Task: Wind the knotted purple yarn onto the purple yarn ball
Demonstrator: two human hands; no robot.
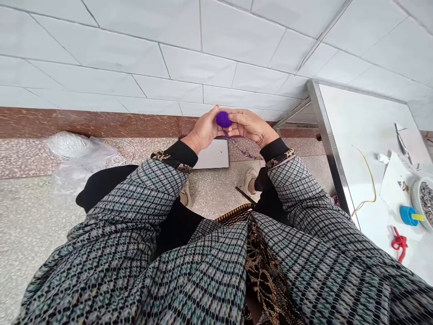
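Observation:
A small purple ball of yarn [223, 119] is held between my two hands, out in front of me above the floor. My left hand [205, 128] curls round its left side. At its right side, the fingers of my right hand [248, 125] press against the ball, near the strand. Loose purple yarn [245, 152] hangs below the hands toward the floor. Some fingertips are hidden behind the ball.
A white table [358, 135] at right bears a red yarn knot [399, 243], a blue and yellow object [410, 215] and a bowl [415, 194]. White yarn [69, 144] with clear plastic lies on the floor at left. A flat white-topped box [213, 155] is below my hands.

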